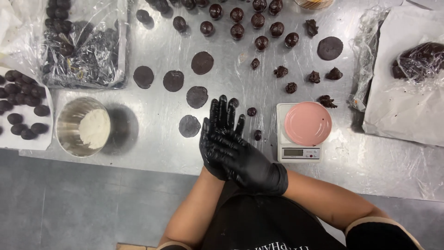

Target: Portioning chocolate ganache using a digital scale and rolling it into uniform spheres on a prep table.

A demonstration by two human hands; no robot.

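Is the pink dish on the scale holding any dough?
No. The pink dish on the scale is bare apart from a tiny dark speck.

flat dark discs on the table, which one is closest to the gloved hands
The flat disc just left of the pressed-together hands. The other discs lie farther up the table, and one sits far off at the upper right.

We held our hands pressed palm to palm above the counter's near edge, the right hand (pixel 247 159) laid across the left hand (pixel 217 127), both in black gloves, fingers straight, forearms bare and angled inward.
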